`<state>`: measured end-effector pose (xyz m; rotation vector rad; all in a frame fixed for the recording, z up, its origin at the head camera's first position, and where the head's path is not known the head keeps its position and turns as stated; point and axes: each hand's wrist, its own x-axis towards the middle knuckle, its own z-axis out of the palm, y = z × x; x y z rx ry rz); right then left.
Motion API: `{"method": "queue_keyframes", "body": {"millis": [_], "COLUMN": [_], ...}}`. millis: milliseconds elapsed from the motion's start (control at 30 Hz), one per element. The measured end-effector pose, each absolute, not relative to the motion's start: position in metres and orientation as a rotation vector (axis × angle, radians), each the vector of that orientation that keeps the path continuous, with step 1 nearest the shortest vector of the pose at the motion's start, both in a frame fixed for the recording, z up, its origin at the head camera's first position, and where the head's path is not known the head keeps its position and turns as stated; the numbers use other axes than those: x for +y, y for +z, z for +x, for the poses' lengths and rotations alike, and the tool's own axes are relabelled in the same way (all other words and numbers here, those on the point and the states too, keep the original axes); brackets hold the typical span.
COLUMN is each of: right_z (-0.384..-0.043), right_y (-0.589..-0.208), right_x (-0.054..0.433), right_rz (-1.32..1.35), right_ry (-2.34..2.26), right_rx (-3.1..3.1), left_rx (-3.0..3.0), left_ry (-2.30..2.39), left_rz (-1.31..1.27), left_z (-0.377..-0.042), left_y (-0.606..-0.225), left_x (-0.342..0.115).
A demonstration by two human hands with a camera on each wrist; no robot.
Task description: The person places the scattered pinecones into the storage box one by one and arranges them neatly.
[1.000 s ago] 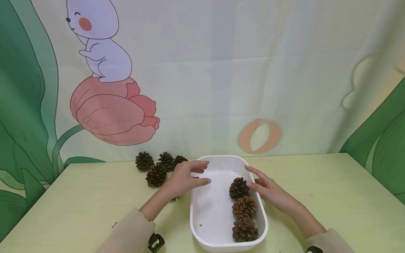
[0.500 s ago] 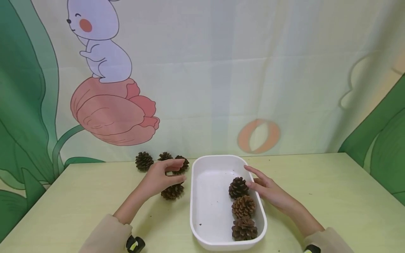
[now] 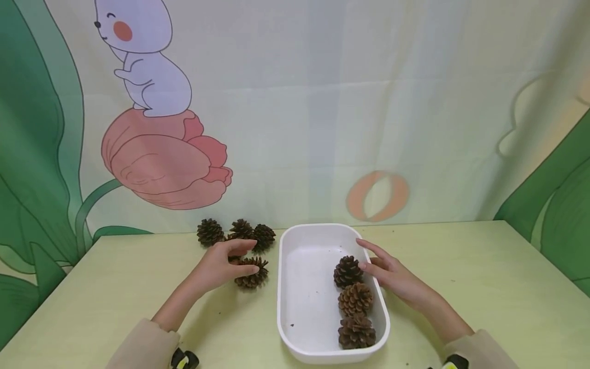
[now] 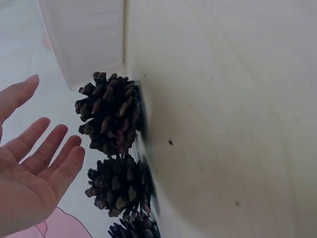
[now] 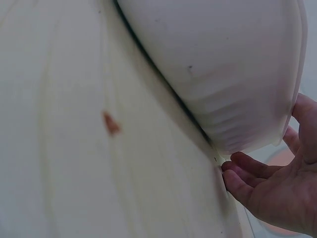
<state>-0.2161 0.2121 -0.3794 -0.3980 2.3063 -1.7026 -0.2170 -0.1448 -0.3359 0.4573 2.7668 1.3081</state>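
Note:
My left hand hovers over the pine cones left of the tub, fingers spread and nothing held. Its thumb overlaps the nearest pine cone in the head view. The left wrist view shows a gap between those fingers and that same pine cone. On the other side, my right hand holds the right wall of a white plastic tub, thumb over the rim. Its other fingers lie along the outside, low by the table. Inside the tub, three pine cones line the right wall.
Behind my left hand sit more pine cones, partly hidden by it. The pale wooden table ends at a printed curtain. Small dark crumbs dot the tabletop and the tub floor.
My left hand has moved left, from over the tub's left rim to the pine cones on the table, and dropped lower. My right hand stays at the tub's right wall.

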Motion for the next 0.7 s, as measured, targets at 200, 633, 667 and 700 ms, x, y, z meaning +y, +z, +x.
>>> {"method": "queue_keyframes", "body": {"millis": [200,633,667,700], "right_z": [-0.2157,-0.2169,-0.2171,-0.2172], "right_y": [-0.3782,-0.3795,-0.3797,-0.3799], "right_x": [0.2124,0.2127,0.2127,0.2127], "right_rz": [-0.405,-0.414,-0.410,-0.414], "right_ry": [-1.709,-1.705,-1.707,-1.706], "right_rx": [2.296,2.311,2.311,2.311], "left_rx": [2.792,2.853,2.867,2.883], "left_ry": [1.242,1.074,1.053,1.022], "left_rz": [0.432,0.504,0.506,0.509], "left_z": [-0.2175,-0.2251,-0.2257,-0.2265], "left_y": [-0.3380,-0.3425,-0.3428,-0.3435], "left_x": [-0.1464,-0.1394,-0.1382,-0.1372]}}
